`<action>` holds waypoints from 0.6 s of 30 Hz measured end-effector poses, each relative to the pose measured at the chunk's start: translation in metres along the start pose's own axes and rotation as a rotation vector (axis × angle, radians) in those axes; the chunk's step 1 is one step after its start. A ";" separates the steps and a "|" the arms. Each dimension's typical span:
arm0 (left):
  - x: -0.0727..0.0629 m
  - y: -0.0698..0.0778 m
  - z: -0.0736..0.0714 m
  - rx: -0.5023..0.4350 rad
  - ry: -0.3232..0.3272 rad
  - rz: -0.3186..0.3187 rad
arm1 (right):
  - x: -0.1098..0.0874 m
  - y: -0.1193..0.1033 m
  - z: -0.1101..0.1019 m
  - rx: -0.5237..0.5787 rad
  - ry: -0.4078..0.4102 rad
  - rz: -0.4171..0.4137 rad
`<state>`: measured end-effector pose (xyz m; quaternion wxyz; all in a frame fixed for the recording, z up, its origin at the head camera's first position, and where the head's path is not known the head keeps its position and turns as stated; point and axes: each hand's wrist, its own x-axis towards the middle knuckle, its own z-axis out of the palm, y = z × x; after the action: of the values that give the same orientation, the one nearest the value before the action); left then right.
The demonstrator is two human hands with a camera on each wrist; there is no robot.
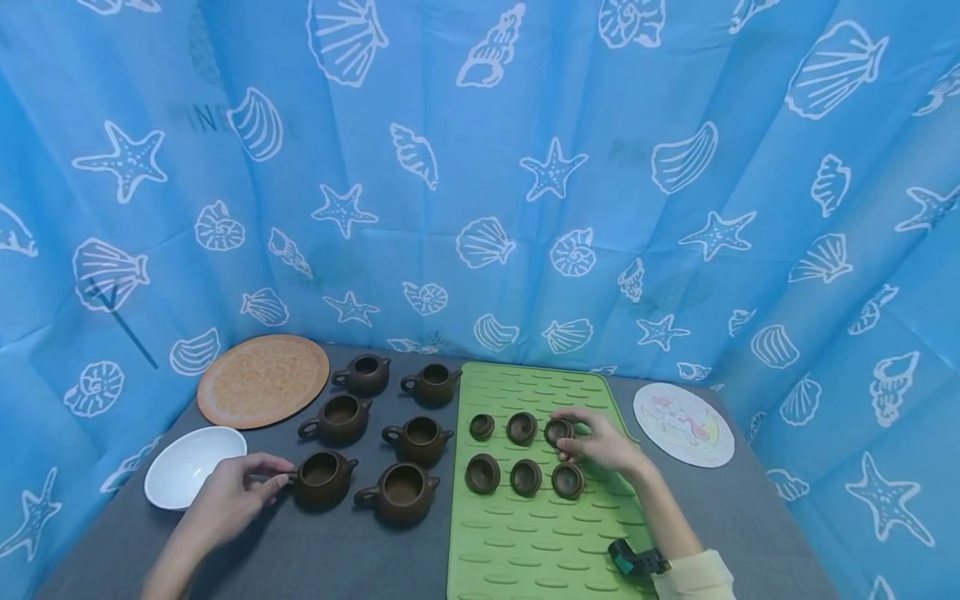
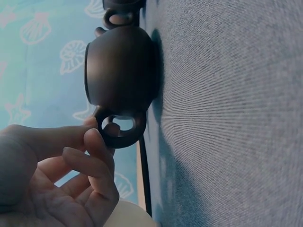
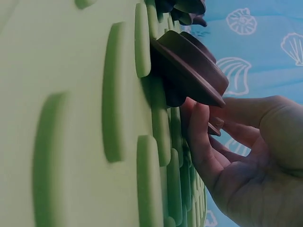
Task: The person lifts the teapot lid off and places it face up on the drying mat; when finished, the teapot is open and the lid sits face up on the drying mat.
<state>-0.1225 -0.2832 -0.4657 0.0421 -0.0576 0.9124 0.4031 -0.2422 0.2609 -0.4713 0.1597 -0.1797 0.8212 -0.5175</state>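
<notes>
My left hand [image 1: 228, 498] pinches the loop handle [image 2: 124, 140] of a dark brown lidless teapot [image 1: 321, 482] between thumb and index finger. The pot stands upright on the grey cloth, at the near left of several similar teapots [image 1: 401, 493]. On the green mat [image 1: 525, 542], my right hand [image 1: 600, 442] has thumb and fingers around a small brown teapot lid [image 1: 558, 431] at the right end of the far row. This lid is mostly hidden by another lid [image 3: 191, 66] in the right wrist view. The lids [image 1: 482, 472] lie upside down in two rows.
A white bowl [image 1: 168, 471] stands beside my left hand. Behind it lies a round tan mat [image 1: 262, 379]. A round white mat with a printed picture [image 1: 686, 425] lies right of the green mat. A blue curtain with white shells [image 1: 487, 292] hangs around the table.
</notes>
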 end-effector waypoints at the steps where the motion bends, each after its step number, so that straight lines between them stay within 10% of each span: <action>1: 0.001 0.000 0.000 0.002 -0.003 0.001 | 0.000 0.000 0.000 -0.008 -0.001 0.001; 18: 0.002 -0.001 -0.028 0.033 -0.160 0.105 | -0.015 -0.014 -0.009 -0.146 0.107 0.038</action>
<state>-0.1255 -0.3047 -0.4479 0.0948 0.0235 0.9143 0.3931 -0.2306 0.2694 -0.4539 0.1120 -0.1473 0.8675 -0.4618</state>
